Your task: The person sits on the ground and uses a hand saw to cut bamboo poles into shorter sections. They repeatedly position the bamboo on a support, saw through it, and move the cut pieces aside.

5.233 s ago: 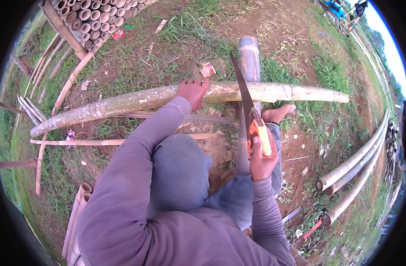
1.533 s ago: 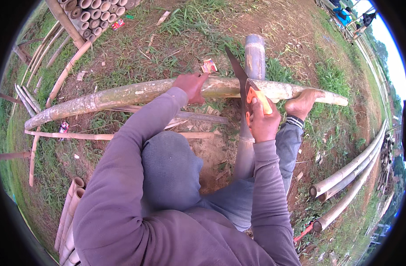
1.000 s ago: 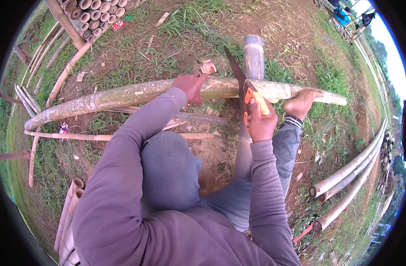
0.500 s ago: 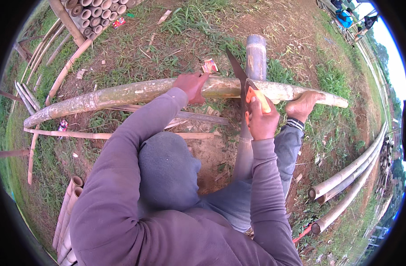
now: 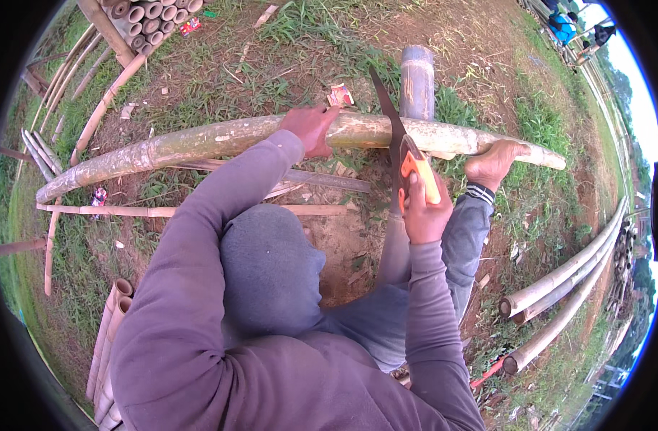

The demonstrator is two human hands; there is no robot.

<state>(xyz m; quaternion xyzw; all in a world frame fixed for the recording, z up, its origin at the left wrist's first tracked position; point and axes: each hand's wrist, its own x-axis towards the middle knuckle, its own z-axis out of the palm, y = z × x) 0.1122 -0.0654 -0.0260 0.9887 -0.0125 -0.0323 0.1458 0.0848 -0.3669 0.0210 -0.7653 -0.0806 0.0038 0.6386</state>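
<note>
A long, curved bamboo pole point(image 5: 192, 142) lies crosswise in front of me, resting over a thicker bamboo log point(image 5: 416, 79) that runs away from me. My left hand point(image 5: 311, 131) is wrapped over the pole left of the log, its fingertips partly hidden. With my right hand point(image 5: 426, 213) I grip the orange handle of a handsaw point(image 5: 396, 129). Its dark blade stands across the pole near the log, teeth against the bamboo; how deep the cut is cannot be seen. My bare foot point(image 5: 490, 164) presses on the pole's right part.
Cut bamboo tubes point(image 5: 153, 25) are stacked at the far left. More bamboo poles point(image 5: 559, 280) lie at the right, and upright-looking tubes point(image 5: 113, 323) at the lower left. A thin bamboo strip point(image 5: 128, 210) crosses the ground nearer me. A red wrapper point(image 5: 339, 95) lies beyond the pole.
My right hand has drawn the saw back toward me across the pole. My left hand and foot keep their places on the bamboo; the view has shifted slightly.
</note>
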